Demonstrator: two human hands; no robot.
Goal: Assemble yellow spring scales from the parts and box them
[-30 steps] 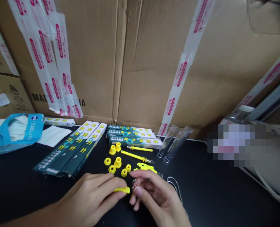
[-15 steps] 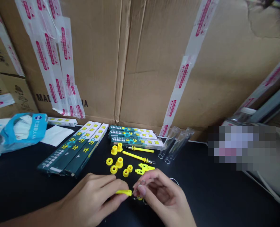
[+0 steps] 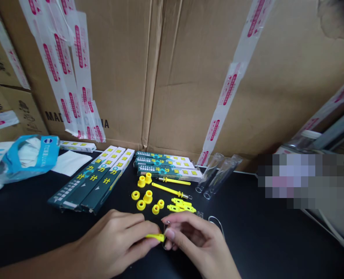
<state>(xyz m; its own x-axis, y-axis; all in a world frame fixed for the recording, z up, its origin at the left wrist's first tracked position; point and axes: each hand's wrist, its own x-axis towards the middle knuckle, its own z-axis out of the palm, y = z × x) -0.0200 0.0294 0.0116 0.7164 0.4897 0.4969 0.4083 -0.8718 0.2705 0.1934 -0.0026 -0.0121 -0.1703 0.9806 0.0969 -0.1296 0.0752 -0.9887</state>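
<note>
My left hand (image 3: 122, 238) pinches a yellow plastic rod (image 3: 156, 236), whose flat tip sticks out past the thumb. At that tip, my right hand (image 3: 199, 240) holds a thin metal wire hook (image 3: 165, 228) between thumb and fingertips, upright against the rod's end. Whether the wire passes through the rod's hole cannot be made out. Just beyond the hands lie flat yellow tabs (image 3: 181, 208), small springs (image 3: 200, 214) and a large wire hook (image 3: 216, 223). Yellow collars and rings (image 3: 148, 197) stand farther left, near two yellow rods with metal ends (image 3: 170, 190).
Dark green and white spring scale boxes (image 3: 94, 178) lie at left, with more boxes (image 3: 168, 172) at back centre. Clear tubes (image 3: 218, 180) rest to their right. A blue tissue pack (image 3: 48, 155) sits far left. A large cardboard box (image 3: 125, 77) walls off the back.
The wire hook in my right hand has turned upright and come against the rod's tip. My right fingers have closed in slightly, and the view has shifted a little.
</note>
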